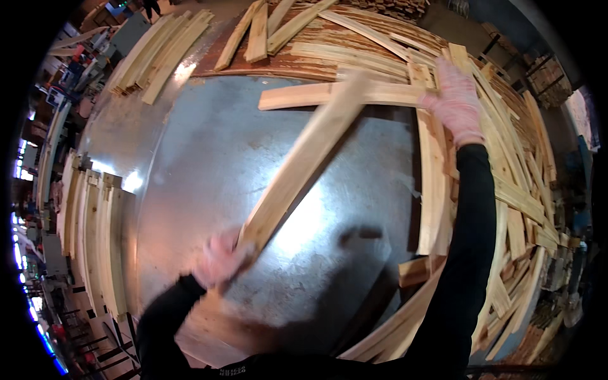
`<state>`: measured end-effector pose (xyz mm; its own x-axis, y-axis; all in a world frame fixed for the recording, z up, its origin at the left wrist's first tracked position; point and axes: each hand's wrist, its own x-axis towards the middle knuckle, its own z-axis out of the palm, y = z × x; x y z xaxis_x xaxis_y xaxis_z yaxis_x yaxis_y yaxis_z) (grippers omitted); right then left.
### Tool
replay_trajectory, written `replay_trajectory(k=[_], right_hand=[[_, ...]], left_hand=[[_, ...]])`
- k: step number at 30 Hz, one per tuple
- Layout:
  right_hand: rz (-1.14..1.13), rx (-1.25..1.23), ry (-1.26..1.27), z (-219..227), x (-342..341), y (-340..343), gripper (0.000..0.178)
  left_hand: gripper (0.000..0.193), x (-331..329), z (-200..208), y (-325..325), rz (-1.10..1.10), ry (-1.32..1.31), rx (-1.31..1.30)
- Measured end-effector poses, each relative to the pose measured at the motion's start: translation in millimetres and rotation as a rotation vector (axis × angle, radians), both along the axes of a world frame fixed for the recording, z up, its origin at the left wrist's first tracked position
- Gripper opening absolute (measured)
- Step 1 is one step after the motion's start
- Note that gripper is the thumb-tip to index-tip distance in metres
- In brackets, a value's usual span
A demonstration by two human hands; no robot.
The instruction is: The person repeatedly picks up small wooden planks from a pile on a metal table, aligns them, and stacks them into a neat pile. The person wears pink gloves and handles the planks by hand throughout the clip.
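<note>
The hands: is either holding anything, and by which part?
The left hand holds a plank by its near end. The right hand meets another plank at its right end; a grip cannot be confirmed.

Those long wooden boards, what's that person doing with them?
A person is handling boards over a shiny metal table. The left hand grips the near end of a slanting board, whose far end is blurry. The right hand is at the right end of a crosswise board. More boards lie in a jumbled pile on the right, and others stand grouped in a row on the left.
</note>
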<state>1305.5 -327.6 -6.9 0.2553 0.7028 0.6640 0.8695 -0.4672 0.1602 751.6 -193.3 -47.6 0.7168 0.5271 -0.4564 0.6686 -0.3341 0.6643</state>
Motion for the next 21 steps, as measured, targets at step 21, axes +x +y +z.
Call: replay_trajectory(k=[21], right_hand=[[-0.628,-0.394,0.292,-51,-222,-54,0.083]], left_hand=[[0.052,12,-78,-168,0.896,-0.531,-1.014]])
